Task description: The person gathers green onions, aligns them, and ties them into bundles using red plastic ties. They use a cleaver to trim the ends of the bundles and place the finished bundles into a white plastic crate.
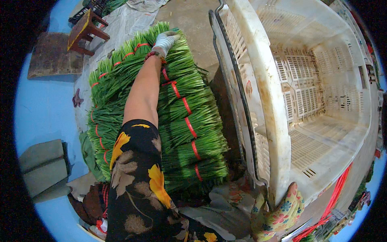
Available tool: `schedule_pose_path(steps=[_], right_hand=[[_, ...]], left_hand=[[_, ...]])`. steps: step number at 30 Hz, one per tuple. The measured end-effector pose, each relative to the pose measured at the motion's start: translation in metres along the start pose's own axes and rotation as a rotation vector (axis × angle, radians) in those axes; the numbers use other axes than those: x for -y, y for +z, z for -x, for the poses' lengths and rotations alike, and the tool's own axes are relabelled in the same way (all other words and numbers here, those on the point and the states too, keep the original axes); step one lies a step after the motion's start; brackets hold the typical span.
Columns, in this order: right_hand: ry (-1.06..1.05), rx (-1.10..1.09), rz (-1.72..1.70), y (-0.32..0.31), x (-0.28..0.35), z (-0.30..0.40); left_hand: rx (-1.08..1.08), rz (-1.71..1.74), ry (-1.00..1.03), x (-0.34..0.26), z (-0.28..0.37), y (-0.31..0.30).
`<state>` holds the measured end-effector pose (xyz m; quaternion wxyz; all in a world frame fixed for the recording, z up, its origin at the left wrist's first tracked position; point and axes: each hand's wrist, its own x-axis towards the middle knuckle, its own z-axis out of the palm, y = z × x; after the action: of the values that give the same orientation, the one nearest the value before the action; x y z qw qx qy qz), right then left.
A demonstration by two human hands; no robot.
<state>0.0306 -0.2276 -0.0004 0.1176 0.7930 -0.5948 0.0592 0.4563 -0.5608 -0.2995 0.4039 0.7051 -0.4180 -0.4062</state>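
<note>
A tall stack of garlic chive bundles (193, 103), tied with red bands, stands in front of me with the pale stem ends facing outward. Over the far end of the stack reaches my left hand (166, 41), in a striped knit glove. It touches the stems of a top bundle there, but I cannot see how its fingers close. At the lower right, my right hand (281, 211), in a floral-print glove, grips the near corner of the rim of a large white plastic crate (276, 127). The slatted inside of the crate shows to the right.
A dark metal handle (234, 69) runs along the crate's near side. Printed sheets (121, 27) cover the floor at upper left, beside a wooden stool (87, 31) and a brown board (56, 56). Red ties (335, 196) hang at lower right. A grey-green folded object (45, 169) lies left.
</note>
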Motion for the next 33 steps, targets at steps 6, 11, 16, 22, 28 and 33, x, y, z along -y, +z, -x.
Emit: schedule_pose_path(steps=[6, 11, 16, 22, 28, 33], right_hand=[[0.019, 0.000, -0.012, 0.000, 0.001, 0.000], [0.020, -0.022, 0.037, 0.001, 0.006, -0.004], [0.030, -0.047, 0.030, 0.002, 0.003, -0.001], [0.026, -0.059, 0.037, 0.003, 0.003, -0.001], [0.012, -0.068, 0.020, 0.004, 0.005, 0.000], [0.001, -0.068, 0.010, 0.004, 0.006, 0.001]], left_hand=[[0.041, -0.415, 0.087, 0.004, -0.002, 0.003], [0.085, -0.528, 0.020, -0.007, 0.008, 0.008], [0.194, -0.799, 0.062, -0.027, 0.001, 0.017], [0.351, -1.029, 0.086, -0.029, -0.010, 0.021], [0.249, -0.642, 0.086, -0.006, 0.002, 0.003], [0.197, -0.652, 0.098, -0.013, 0.016, 0.004]])
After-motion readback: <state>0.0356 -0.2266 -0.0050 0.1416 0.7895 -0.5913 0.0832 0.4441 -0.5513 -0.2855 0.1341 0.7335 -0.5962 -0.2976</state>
